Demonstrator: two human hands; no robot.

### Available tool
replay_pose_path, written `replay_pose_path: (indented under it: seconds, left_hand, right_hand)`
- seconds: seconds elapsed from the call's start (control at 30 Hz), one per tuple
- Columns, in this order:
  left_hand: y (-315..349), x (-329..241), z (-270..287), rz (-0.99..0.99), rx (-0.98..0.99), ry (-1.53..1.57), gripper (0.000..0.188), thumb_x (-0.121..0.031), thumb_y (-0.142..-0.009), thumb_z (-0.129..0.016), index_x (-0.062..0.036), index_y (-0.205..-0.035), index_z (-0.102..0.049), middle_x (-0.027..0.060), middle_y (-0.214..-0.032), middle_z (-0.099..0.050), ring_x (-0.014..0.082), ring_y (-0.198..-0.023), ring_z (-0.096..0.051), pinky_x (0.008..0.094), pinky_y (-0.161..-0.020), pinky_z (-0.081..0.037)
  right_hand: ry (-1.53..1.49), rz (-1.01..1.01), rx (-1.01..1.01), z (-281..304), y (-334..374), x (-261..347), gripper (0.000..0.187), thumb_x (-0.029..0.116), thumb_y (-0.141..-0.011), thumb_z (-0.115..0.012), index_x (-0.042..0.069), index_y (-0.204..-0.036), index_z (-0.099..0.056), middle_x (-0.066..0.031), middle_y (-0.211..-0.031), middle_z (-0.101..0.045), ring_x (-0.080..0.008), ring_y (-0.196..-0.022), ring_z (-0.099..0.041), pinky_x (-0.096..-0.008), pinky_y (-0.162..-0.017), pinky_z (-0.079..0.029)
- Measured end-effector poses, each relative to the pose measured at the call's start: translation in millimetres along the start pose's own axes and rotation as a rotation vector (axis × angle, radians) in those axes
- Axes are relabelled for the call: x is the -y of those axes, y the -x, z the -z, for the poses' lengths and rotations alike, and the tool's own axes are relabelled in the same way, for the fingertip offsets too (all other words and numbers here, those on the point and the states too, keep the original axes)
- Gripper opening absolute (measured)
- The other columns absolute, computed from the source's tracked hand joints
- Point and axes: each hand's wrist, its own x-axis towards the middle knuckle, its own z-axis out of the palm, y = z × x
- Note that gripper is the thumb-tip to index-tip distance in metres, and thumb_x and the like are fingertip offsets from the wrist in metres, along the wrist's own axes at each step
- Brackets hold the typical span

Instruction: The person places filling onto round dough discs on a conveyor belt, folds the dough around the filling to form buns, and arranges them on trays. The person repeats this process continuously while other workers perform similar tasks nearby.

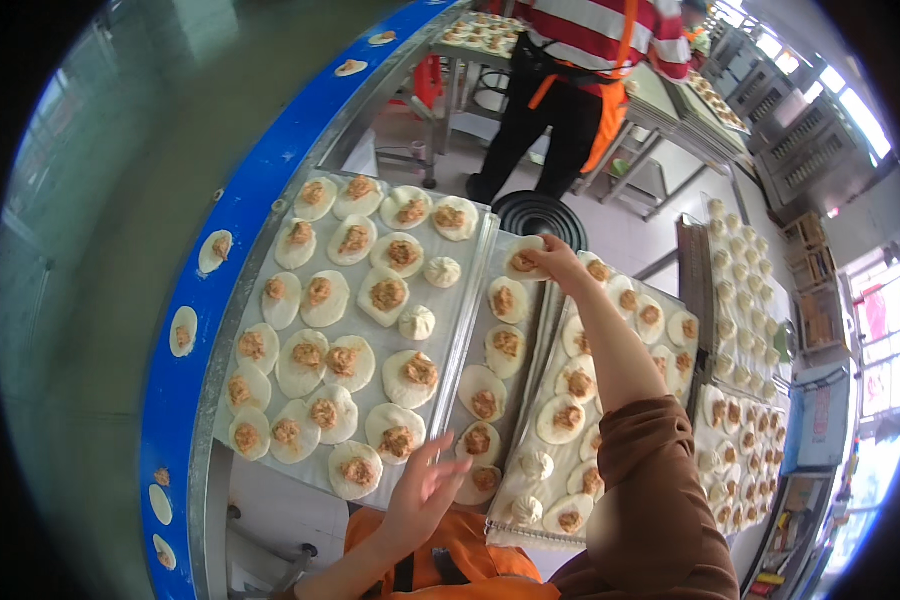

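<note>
My right hand (554,262) reaches to the far end of the middle tray (478,388). Its fingers are closed on the edge of a flat dough round (519,270) topped with orange-brown filling. My left hand (425,497) hovers over the near edges of the left and middle trays, its fingers apart and nothing in them. More filled rounds lie in a column down the middle tray. On the left tray (445,330) are rows of filled rounds and two pleated buns (417,322). The right tray (515,495) carries filled rounds and pleated buns, partly hidden by my right arm.
A blue conveyor belt (195,300) with scattered dough rounds curves along the left. Further right stand trays of finished buns (740,290) and filled rounds (745,440). Ahead, a person in a striped top (580,40) stands by tables, near a black round stacked object (540,215).
</note>
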Motion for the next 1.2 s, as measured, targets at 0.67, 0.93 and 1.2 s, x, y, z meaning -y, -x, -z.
replay_pose_path:
  seconds: [0.67,0.93,1.2]
  left_hand:
    - [132.4,28.4,143.5,-0.089,-0.779,-0.125,0.027,-0.011,-0.106,-0.048,-0.004,-0.131,-0.053,0.0086,-0.111,-0.067,0.0142,-0.096,-0.066,0.0265,-0.079,-0.051]
    - [118.2,-9.5,391.0,-0.049,-1.189,-0.421,0.041,-0.015,-0.094,-0.067,-0.004,-0.132,-0.053,0.0134,-0.118,-0.065,0.0243,-0.103,-0.064,0.0359,-0.088,-0.052]
    - [105.6,-3.0,508.5,-0.188,-1.038,-1.326,0.034,-0.007,-0.079,-0.075,-0.0084,-0.112,-0.066,0.0147,-0.118,-0.062,0.0369,-0.113,-0.057,0.0464,-0.095,-0.047]
  right_hand:
    - [0.441,0.422,0.331,-95.5,134.4,59.2,0.033,0.003,-0.09,-0.068,0.005,-0.123,-0.062,-0.0108,-0.115,-0.062,-0.0244,-0.107,-0.065,-0.0334,-0.088,-0.054]
    - [0.426,0.419,0.393,-187.2,154.0,142.6,0.026,0.002,-0.094,-0.064,0.004,-0.12,-0.065,-0.006,-0.111,-0.071,-0.0156,-0.099,-0.068,-0.0291,-0.083,-0.054]
    - [0.583,0.49,0.729,-370.5,131.3,216.8,0.029,0.01,-0.1,-0.061,0.005,-0.129,-0.062,-0.0071,-0.117,-0.07,-0.0174,-0.105,-0.067,-0.0322,-0.091,-0.054]
